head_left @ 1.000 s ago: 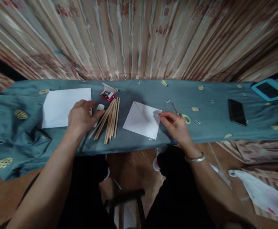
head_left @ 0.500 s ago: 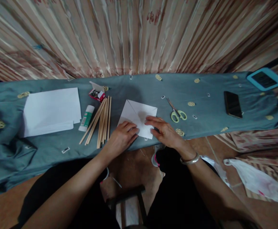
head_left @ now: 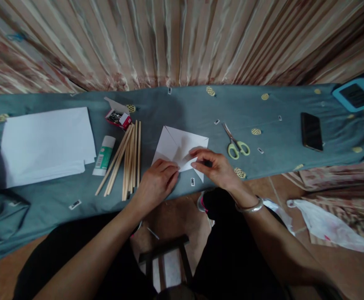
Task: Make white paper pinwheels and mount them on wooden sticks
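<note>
Left of the sticks (head_left: 128, 164) lie glue (head_left: 104, 155) and sheets (head_left: 47, 146); behind, a box (head_left: 124, 121); right, paper (head_left: 175, 146), scissors (head_left: 236, 143), phone (head_left: 312, 131), perhaps a tablet (head_left: 356, 95).

Dim light, soft shadow on the folded paper (head_left: 178, 146), stretched edges.

Folded paper (head_left: 182, 141): plain white. Tablecloth (head_left: 278, 146) under it: grey-teal, scattered yellow patches with dark dots, small black-and-white tags. Left of the folded paper: tan sticks (head_left: 131, 154), green-and-white glue stick (head_left: 104, 156), red-and-white box (head_left: 126, 121), plain white sheets (head_left: 47, 146). Right of it: scissors (head_left: 233, 139) with pale green handles, black phone (head_left: 311, 131), light-blue-framed tablet (head_left: 357, 95). Behind it: beige curtain (head_left: 175, 46), pale streaks, reddish-brown blotches.
</note>
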